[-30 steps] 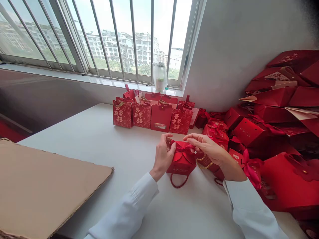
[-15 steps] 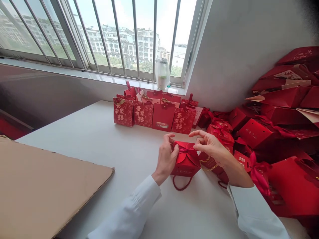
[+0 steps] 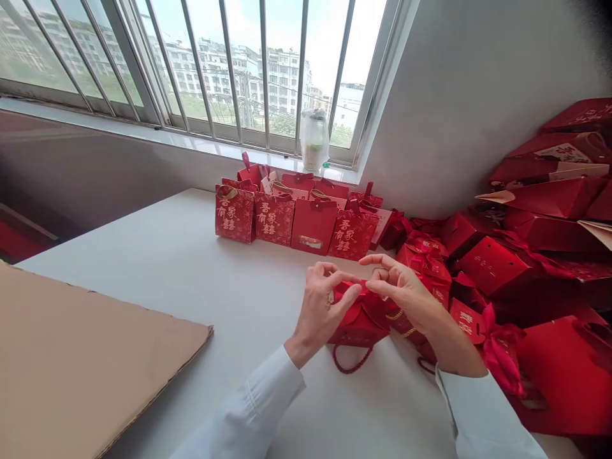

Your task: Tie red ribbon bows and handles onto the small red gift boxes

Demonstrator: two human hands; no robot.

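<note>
A small red gift box with petal-shaped top flaps stands on the white table, its dark red rope handle lying in front. My left hand is over the box's left side, thumb and index finger closed in on the red ribbon at the top. From the right, my right hand pinches at the same ribbon, thumb and a curled finger together, its index finger arched above. The ribbon's knot is mostly hidden behind my fingers. Just right of the box, partly under my right wrist, is a red bag with gold cord.
Several red paper gift bags line the table's back edge below the barred window. Red boxes pile high on the right, near my right arm. A cardboard sheet covers the left front. A wrapped jar sits on the sill.
My left hand's thumb and index finger have moved right, from the box's left edge to the ribbon at its top middle. My right hand stays close to the ribbon.
</note>
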